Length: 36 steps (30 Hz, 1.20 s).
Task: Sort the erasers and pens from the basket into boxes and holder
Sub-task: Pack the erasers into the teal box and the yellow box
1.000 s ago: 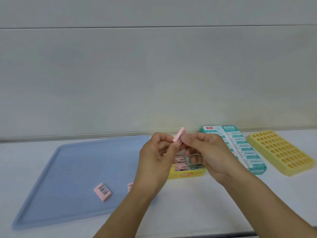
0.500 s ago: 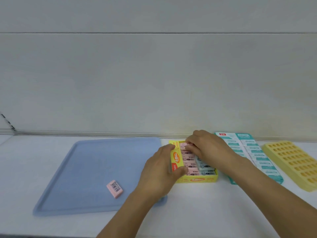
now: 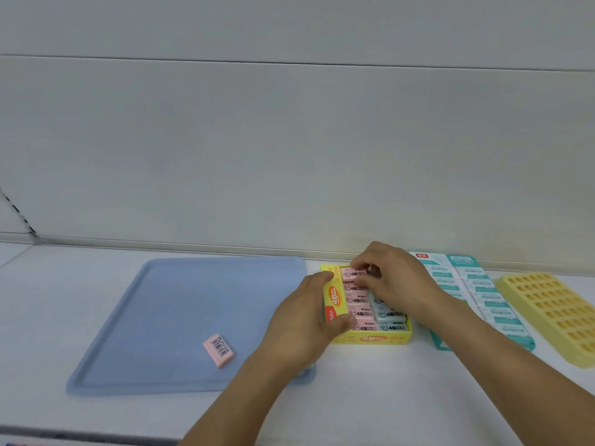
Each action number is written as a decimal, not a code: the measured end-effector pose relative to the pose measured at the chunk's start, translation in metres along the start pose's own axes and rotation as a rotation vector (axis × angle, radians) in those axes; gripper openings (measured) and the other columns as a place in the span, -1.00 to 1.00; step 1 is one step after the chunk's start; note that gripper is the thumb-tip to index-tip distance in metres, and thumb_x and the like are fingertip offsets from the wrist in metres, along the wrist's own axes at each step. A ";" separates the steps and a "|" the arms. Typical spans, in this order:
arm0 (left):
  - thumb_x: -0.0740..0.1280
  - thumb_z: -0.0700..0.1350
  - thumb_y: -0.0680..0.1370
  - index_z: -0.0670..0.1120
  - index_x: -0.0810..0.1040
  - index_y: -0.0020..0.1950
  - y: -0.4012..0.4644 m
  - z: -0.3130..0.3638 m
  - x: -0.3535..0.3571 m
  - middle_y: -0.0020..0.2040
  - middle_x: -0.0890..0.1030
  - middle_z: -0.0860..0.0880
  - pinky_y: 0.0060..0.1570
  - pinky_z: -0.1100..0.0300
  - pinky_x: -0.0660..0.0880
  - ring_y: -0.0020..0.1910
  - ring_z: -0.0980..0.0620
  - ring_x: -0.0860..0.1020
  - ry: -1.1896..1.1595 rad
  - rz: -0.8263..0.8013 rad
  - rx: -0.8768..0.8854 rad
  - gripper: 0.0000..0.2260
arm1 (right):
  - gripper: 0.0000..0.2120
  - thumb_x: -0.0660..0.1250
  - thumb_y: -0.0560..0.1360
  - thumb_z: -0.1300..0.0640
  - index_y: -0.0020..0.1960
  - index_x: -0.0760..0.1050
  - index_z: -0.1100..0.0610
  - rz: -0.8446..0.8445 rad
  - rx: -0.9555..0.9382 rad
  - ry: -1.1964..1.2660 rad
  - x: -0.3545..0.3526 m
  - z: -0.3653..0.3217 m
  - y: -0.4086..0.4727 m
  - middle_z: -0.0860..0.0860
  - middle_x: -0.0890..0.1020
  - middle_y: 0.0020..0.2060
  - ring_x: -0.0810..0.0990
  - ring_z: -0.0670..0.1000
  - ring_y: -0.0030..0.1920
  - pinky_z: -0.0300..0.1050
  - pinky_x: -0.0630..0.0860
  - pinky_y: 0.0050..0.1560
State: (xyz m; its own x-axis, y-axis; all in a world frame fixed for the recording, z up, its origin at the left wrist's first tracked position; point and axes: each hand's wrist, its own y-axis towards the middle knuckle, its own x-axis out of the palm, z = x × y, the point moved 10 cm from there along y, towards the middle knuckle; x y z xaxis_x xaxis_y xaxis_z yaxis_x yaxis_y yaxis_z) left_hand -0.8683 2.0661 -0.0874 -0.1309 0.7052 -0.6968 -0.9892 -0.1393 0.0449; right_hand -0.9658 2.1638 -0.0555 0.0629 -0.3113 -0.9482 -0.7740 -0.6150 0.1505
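Your task is nearly complete as far as the erasers go. The yellow cardboard eraser box (image 3: 370,338) on the white bench (image 3: 370,397) holds a left row of pink erasers and a right row of pale blue ones, and looks almost full. Your right hand (image 3: 392,278) is curled over the far end of this box, its fingertips pinching the pink eraser (image 3: 353,273) being seated in the far left slot. Your left hand (image 3: 306,320) braces the box's left wall, thumb at the near corner and fingers at the far corner, clamped on the box.

One loose pink eraser with a barcode label (image 3: 218,350) is left to sort; it lies on the flat blue plastic tray (image 3: 167,304), towards its near edge, well apart from the box.

The teal and white cardboard box (image 3: 476,284) to the right appears filled with wrapped erasers. The yellow plastic grid holder (image 3: 553,313) at far right shows only open holes; no pens are visible anywhere.
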 end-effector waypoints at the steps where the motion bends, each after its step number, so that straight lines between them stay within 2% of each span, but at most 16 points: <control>1: 0.41 0.12 0.49 0.09 0.22 0.49 0.000 0.000 -0.001 0.36 0.41 0.17 0.20 0.25 0.40 0.24 0.17 0.44 -0.006 0.004 0.002 -0.36 | -0.84 0.37 0.51 -0.01 0.08 0.58 -0.04 0.018 0.007 0.017 -0.002 0.001 0.000 -0.12 0.55 -0.04 0.52 -0.08 -0.03 -0.10 0.48 0.01; 5: 0.42 0.11 0.49 0.08 0.21 0.50 0.000 0.001 -0.001 0.36 0.41 0.16 0.14 0.33 0.35 0.23 0.19 0.43 -0.007 0.007 0.007 -0.34 | -0.82 0.34 0.53 -0.04 0.11 0.54 -0.05 0.011 -0.025 -0.025 -0.002 -0.001 -0.003 -0.13 0.53 -0.04 0.49 -0.10 -0.04 -0.12 0.46 -0.01; 10: 0.42 0.12 0.49 0.08 0.20 0.51 0.001 0.001 0.000 0.36 0.41 0.16 0.16 0.30 0.38 0.23 0.19 0.44 -0.007 -0.002 -0.005 -0.33 | -0.80 0.27 0.53 -0.05 0.11 0.52 -0.04 -0.047 -0.087 -0.170 0.004 -0.010 0.003 -0.06 0.51 -0.02 0.48 -0.03 -0.01 -0.07 0.47 -0.02; 16: 0.41 0.13 0.49 0.08 0.19 0.51 0.001 0.001 0.000 0.38 0.40 0.16 0.15 0.29 0.36 0.26 0.17 0.43 0.014 -0.004 -0.015 -0.33 | -0.84 0.35 0.52 -0.06 0.07 0.55 -0.06 0.006 -0.051 -0.013 -0.007 -0.001 0.003 -0.17 0.54 -0.08 0.46 -0.13 -0.08 -0.13 0.39 0.04; 19: 0.41 0.12 0.49 0.08 0.19 0.51 0.001 0.001 -0.001 0.37 0.40 0.15 0.11 0.32 0.34 0.25 0.17 0.43 0.023 -0.008 -0.021 -0.34 | -0.83 0.34 0.51 -0.09 0.07 0.56 -0.09 -0.033 -0.063 -0.070 0.000 -0.004 0.003 -0.15 0.55 -0.04 0.46 -0.10 0.00 -0.09 0.39 0.09; 22: 0.41 0.12 0.50 0.08 0.18 0.51 0.001 0.001 0.000 0.38 0.40 0.15 0.12 0.31 0.34 0.26 0.17 0.43 0.022 -0.012 -0.027 -0.34 | -0.82 0.34 0.51 -0.08 0.08 0.57 -0.08 -0.056 -0.030 -0.164 0.001 -0.006 0.008 -0.09 0.51 0.01 0.47 -0.04 0.03 -0.08 0.44 0.05; 26: 0.40 0.13 0.50 0.09 0.17 0.52 0.001 -0.001 0.001 0.39 0.40 0.16 0.17 0.26 0.37 0.30 0.17 0.42 0.014 -0.016 -0.036 -0.33 | -0.87 0.41 0.47 -0.01 0.00 0.59 -0.03 -0.072 0.048 -0.153 0.003 -0.003 0.015 -0.11 0.53 -0.06 0.53 -0.05 -0.04 -0.09 0.50 -0.06; 31: 0.41 0.13 0.49 0.08 0.18 0.51 0.003 -0.001 0.001 0.39 0.40 0.15 0.23 0.17 0.42 0.29 0.14 0.43 0.024 -0.006 -0.027 -0.34 | -0.93 0.45 0.44 0.03 -0.09 0.61 -0.04 -0.032 0.107 0.123 0.003 0.013 0.008 -0.13 0.55 -0.14 0.54 -0.11 -0.11 -0.06 0.52 -0.04; 33: 0.41 0.12 0.49 0.07 0.19 0.51 0.003 0.001 0.001 0.39 0.40 0.14 0.25 0.14 0.42 0.30 0.12 0.43 0.034 -0.005 -0.023 -0.34 | -0.98 0.42 0.47 0.05 -0.14 0.62 -0.04 0.006 0.096 0.129 0.000 0.013 0.007 -0.13 0.56 -0.17 0.55 -0.09 -0.12 -0.04 0.51 -0.06; 36: 0.41 0.09 0.50 0.08 0.22 0.51 0.002 -0.001 0.002 0.40 0.40 0.13 0.27 0.16 0.40 0.32 0.13 0.41 -0.019 -0.048 -0.031 -0.36 | -0.88 0.37 0.51 0.06 -0.20 0.55 -0.09 -0.001 0.070 0.027 0.002 0.006 0.007 -0.13 0.53 -0.17 0.55 -0.03 -0.10 -0.07 0.45 -0.08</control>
State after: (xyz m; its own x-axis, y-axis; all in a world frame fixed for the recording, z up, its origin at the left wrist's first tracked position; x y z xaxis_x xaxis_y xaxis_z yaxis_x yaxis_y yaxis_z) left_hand -0.8701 2.0661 -0.0895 -0.0850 0.7246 -0.6839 -0.9919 -0.1265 -0.0108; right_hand -0.9747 2.1633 -0.0580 0.0801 -0.3302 -0.9405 -0.8161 -0.5635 0.1283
